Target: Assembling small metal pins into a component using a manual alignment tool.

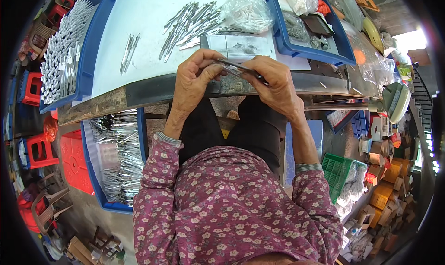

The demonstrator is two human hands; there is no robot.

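My left hand (192,78) and my right hand (274,83) meet above the table's front edge. Both are closed in a pinch on a slim dark metal piece (235,65), which spans the gap between them. Thin silvery strips show just below it; the fingers partly hide them, so their exact kind is unclear. Beyond my hands lies a shallow box (241,46) with dark smudges on its pale surface. A pile of slender metal pieces (190,26) spreads behind my left hand. A couple of similar pieces (130,53) lie apart, farther left.
A blue tray (90,47) at the left holds many upright slim pieces. Another blue bin (110,205) below the table holds loose metal pieces. At the back right stands a blue tray (301,53) with bags and small items. A clear plastic bag (248,12) sits beside the pile.
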